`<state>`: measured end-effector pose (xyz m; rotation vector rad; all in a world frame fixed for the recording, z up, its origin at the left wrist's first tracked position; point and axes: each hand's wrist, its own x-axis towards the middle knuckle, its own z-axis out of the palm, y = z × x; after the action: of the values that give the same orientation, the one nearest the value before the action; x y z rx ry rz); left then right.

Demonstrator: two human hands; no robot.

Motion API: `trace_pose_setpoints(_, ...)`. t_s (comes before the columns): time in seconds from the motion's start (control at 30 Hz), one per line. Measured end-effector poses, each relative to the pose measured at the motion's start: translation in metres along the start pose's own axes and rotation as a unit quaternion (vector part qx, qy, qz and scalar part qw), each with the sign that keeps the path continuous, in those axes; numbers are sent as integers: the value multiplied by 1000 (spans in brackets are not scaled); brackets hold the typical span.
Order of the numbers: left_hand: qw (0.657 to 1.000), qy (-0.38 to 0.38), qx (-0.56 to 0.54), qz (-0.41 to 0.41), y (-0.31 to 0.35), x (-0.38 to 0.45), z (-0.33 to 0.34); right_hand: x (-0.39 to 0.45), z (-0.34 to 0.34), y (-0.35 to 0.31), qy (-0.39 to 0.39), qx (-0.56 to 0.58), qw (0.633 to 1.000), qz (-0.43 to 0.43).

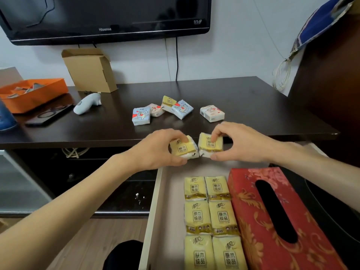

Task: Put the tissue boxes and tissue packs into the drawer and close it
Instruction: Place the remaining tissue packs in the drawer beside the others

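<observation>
My left hand (155, 151) grips a yellow tissue pack (184, 149), and my right hand (239, 143) pinches a second yellow tissue pack (210, 144) beside it. Both packs hang at the dark tabletop's front edge, above the far end of the open drawer (155, 201). Inside the drawer lie several yellow packs (211, 217) in two columns. A red floral tissue box (272, 227) sits to their right. On the tabletop (253, 106) lie several small packs: a blue one (141, 115), a pink one (155, 110), a yellow one (168, 103), another blue one (182, 109) and a white-pink one (212, 113).
An orange tray (33, 92), a cardboard box (89, 70), a pale handheld device (87, 103) and a dark phone (48, 114) occupy the table's left. A television (105, 18) hangs above. A dark cabinet (331, 84) stands at the right.
</observation>
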<state>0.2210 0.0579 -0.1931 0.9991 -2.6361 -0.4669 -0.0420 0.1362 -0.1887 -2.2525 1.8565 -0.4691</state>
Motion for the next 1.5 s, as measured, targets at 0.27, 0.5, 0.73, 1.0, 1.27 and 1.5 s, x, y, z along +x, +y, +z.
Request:
trace_pose_setpoints(0.27,994,-93,47,34,15,-21,66,-37,39,0,-76,13,997,26)
trace_pose_setpoints(0.5,990,-112,74,41,9,-21,77,-30,45,2,-151,0,986,69)
trace_pose_setpoints(0.73,993,-109,43,31,1,-21,74,-29,47,1,-158,-10,986,54)
trace_pose_setpoints(1.0,993,-97,59,32,4,-20,77,-29,45,-3,-175,-24,982,73)
trace_pose_setpoints(1.27,990,-68,101,66,6,-24,77,-31,44,-1,-99,47,993,45)
trace_pose_setpoints(1.5,984,171,-19,38,-8,-9,19,14,18,-12,138,228,964,4)
